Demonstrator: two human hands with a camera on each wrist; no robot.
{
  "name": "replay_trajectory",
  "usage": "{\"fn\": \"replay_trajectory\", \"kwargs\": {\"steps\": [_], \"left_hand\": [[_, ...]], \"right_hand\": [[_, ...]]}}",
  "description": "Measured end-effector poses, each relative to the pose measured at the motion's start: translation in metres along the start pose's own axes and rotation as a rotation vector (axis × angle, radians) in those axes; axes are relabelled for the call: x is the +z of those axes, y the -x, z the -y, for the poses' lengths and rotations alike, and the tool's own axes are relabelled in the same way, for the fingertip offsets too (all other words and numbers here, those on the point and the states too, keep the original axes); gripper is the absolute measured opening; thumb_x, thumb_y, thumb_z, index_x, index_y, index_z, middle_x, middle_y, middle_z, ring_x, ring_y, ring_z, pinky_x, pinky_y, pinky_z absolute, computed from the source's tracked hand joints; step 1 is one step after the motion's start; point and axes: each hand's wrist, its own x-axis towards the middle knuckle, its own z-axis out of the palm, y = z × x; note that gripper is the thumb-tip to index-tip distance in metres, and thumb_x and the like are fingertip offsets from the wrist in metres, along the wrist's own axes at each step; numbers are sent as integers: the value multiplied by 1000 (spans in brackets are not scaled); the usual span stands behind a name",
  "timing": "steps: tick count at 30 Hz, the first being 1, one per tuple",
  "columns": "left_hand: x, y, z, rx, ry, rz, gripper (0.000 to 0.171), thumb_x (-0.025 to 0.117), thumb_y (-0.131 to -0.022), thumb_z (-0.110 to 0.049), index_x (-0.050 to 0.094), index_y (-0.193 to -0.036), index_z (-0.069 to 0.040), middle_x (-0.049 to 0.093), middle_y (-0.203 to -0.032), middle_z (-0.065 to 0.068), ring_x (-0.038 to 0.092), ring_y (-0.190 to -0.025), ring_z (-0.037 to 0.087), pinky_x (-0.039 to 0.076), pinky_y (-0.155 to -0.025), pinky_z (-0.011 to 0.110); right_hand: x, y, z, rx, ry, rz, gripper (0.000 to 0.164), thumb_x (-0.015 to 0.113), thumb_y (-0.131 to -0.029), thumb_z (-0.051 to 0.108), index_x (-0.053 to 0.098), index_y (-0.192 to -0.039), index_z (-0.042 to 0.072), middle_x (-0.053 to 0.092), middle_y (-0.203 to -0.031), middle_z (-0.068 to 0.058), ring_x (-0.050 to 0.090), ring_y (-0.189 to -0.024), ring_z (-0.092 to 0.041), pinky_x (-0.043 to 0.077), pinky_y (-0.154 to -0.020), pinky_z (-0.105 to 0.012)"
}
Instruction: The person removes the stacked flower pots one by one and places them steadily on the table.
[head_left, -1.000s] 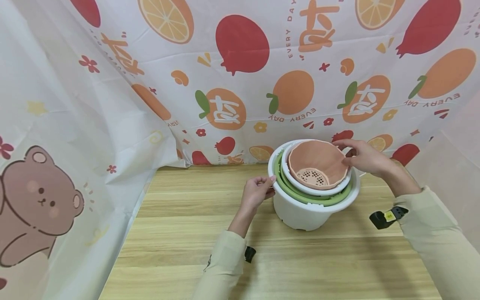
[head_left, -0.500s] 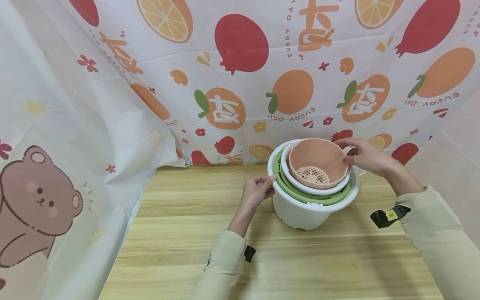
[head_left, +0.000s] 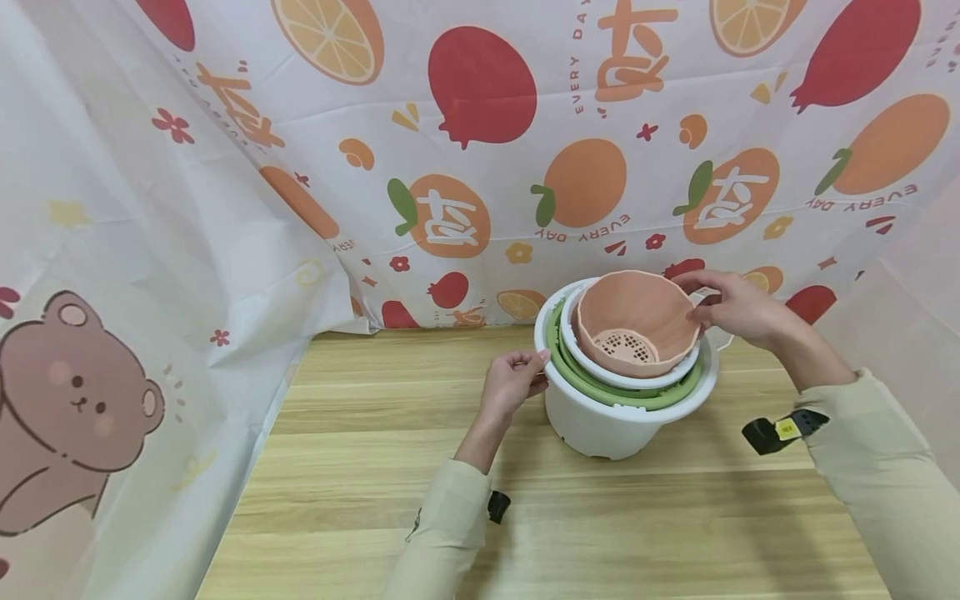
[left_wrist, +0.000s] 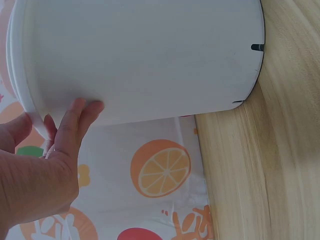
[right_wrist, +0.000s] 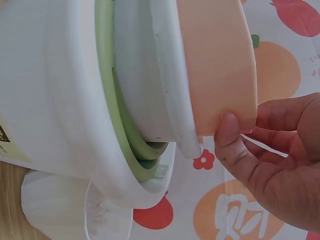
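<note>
A nested stack of flower pots stands towards the back right of the table in the head view. Outermost is a large white pot (head_left: 600, 429), its rim pinched between the thumb and fingers of my left hand (head_left: 507, 387). Inside it show green pot rims (head_left: 592, 387), then a smaller white pot (head_left: 637, 384). The innermost, a peach pot (head_left: 637, 312) with a perforated bottom, sits tilted and stands proud of the rim around it. My right hand (head_left: 731, 310) pinches its right edge; in the right wrist view the thumb (right_wrist: 230, 131) presses its outer wall.
Behind the stack, a white container (right_wrist: 55, 205) shows in the right wrist view. The wooden table (head_left: 360, 467) meets a fruit-print curtain (head_left: 495, 208) at the back, close behind the pots. Another curtain with a bear print (head_left: 82, 400) hangs at the left.
My right hand has lifted slightly, and the peach pot has risen a little out of the stack. My left hand and the large white pot have stayed in place.
</note>
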Motion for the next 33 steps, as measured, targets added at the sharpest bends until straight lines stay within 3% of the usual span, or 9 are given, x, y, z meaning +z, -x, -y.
{"fn": "replay_trajectory", "kwargs": {"steps": [7,33], "left_hand": [[-1,-8,11,9,2,-9,29,63,-87,-20,60,-96,7,65,-87,14,63,-74,15,56,-71,29],[0,-8,12,31,9,-7,28,63,-87,-20,60,-94,7,65,-85,14,63,-73,15,56,-70,28]], "right_hand": [[-1,3,3,-2,-26,-6,47,49,-86,-5,37,-132,-5,40,-124,-25,54,-92,-33,55,-70,-29],[-12,14,13,39,-48,-83,45,50,-88,-1,40,-132,0,42,-124,-20,60,-85,-22,53,-70,-26]]}}
